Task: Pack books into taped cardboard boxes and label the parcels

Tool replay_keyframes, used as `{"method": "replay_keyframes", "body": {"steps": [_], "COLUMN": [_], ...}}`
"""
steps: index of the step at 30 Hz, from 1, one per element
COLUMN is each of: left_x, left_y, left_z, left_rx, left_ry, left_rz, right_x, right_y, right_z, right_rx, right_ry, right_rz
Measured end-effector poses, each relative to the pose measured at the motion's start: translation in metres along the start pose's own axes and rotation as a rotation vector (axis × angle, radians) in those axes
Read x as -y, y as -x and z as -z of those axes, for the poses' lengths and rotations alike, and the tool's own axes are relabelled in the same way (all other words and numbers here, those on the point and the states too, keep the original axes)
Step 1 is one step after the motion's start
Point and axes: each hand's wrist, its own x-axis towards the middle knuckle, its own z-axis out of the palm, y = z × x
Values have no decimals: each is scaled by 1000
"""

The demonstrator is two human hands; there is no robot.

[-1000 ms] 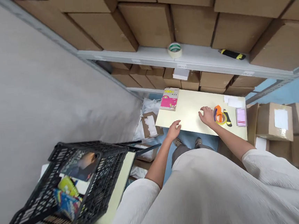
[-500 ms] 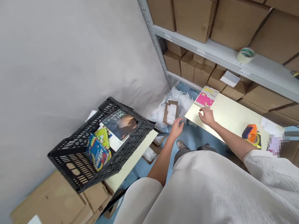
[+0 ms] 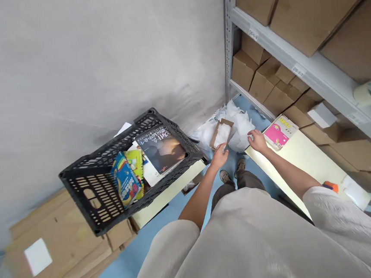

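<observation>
My left hand point(image 3: 220, 156) is in front of my body, above the floor between the two tables. Its fingers are closed around a thin greyish edge point(image 3: 226, 147), too small to make out. My right hand point(image 3: 257, 141) hovers by the near-left corner of the cream table point(image 3: 310, 156), fingers bent and apart, with nothing visible in them. Just right of it lies a pink-and-white book point(image 3: 281, 132). To the left a black plastic crate point(image 3: 95, 203) holds a dark-covered book point(image 3: 160, 149), a blue packet point(image 3: 124, 179) and a yellow-green packet point(image 3: 135, 163).
Shelves point(image 3: 270, 34) with cardboard boxes point(image 3: 317, 10) stand on the right, a tape roll point(image 3: 368, 92) on one edge. White wrapping point(image 3: 241, 127) and a small open carton point(image 3: 222, 133) lie ahead. Flattened cardboard point(image 3: 68, 248) leans at lower left. An orange tape dispenser point(image 3: 331, 186) is on the cream table.
The view has turned, so the shelves sit further right. My right hand has moved left off the pink book, toward the table's corner. A thin edge now shows in my left hand.
</observation>
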Motion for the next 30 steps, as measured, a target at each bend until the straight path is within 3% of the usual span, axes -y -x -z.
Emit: {"method": "replay_keyframes", "body": {"steps": [10,17,25,30], "left_x": [41,82,121,154], "left_y": [-67,-108,-156,-172], "left_z": [-29,-62,-93,-117], "left_rx": [-131,-102,-46,5], "left_ry": [64,99,140,103], "left_rz": [242,317,305,282], "right_x": [-31,-59,-104,-124], "right_y": [-122,-185,-240,-260], "right_z": [-40,-80,-140,-196], "right_rx": [256,383,557,789], "right_ry": [87,178,309,462], "right_rz": [111,25,-115,67]}}
